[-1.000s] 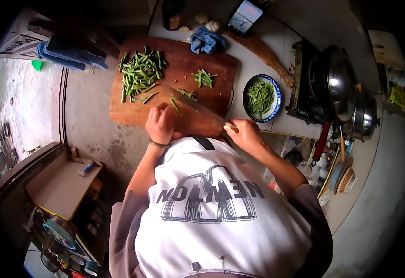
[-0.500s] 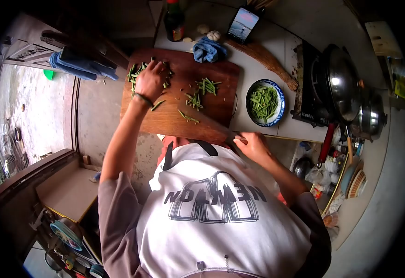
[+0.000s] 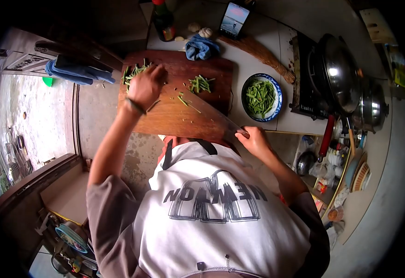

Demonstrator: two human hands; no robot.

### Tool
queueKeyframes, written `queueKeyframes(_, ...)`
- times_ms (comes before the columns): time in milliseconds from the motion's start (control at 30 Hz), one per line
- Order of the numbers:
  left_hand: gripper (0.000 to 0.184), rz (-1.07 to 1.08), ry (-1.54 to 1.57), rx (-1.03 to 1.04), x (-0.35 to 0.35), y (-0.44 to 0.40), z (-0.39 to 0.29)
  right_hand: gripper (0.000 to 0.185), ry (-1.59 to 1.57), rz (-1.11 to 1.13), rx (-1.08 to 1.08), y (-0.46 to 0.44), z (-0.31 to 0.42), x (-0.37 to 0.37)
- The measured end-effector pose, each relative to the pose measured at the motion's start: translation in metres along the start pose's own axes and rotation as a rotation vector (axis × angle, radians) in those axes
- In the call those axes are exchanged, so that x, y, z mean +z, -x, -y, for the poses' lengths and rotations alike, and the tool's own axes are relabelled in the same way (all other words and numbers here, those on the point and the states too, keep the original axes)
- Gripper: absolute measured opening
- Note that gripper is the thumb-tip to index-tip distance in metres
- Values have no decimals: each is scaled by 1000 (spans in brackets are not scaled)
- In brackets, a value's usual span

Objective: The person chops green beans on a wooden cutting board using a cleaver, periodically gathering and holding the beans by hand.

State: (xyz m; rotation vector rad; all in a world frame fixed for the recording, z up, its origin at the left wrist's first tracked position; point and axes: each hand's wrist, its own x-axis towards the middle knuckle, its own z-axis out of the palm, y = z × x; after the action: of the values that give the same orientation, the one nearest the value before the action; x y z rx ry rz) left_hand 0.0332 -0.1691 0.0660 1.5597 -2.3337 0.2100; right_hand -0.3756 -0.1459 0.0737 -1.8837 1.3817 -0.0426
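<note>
My left hand is over the left part of the wooden cutting board, fingers curled down and pressed together, tips hidden. Beside it, cut green beans lie in a loose pile at the board's far left. In my right hand, at the board's near right corner, is the handle of a kitchen knife. Its blade, blurred, slants over the board towards the middle. A small heap of cut bean pieces lies beyond the blade, with a few stray bits near it.
Right of the board stands a blue-rimmed bowl of cut beans. Behind are a blue cloth, garlic, a dark bottle and a propped phone. A stove with a lidded wok is farther right.
The knife blade has swung farther over the board, towards its middle. The nearer bean cluster there no longer shows as a separate heap. My left hand has drawn slightly towards me, its fingers more curled.
</note>
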Motion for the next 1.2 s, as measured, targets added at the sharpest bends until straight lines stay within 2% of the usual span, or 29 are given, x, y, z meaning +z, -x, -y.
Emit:
queueKeyframes(33,15,53,134,-182,15,28,-16,25,-8,-6,13,0,5,-1)
queueKeyframes(100,13,108,249,-305,28,64,-57,25,-11,-5,15,-2,15,-3)
queueKeyframes(133,16,62,147,-136,27,74,-74,25,-4,3,7,-3,19,-4)
queueKeyframes(200,20,98,211,-219,41,89,-97,26,13,20,-12,-6,22,-3)
queueKeyframes(400,27,-234,225,-435,62,104,-127,27,139,91,-46,-15,42,0)
queueKeyframes(600,30,-333,247,-507,75,102,-135,25,169,100,-121,-15,48,5)
queueKeyframes(900,23,-409,241,-568,77,99,-135,23,193,115,-131,-16,49,4)
queueKeyframes(1200,25,-426,268,-586,78,99,-134,20,207,90,-243,-23,42,-5)
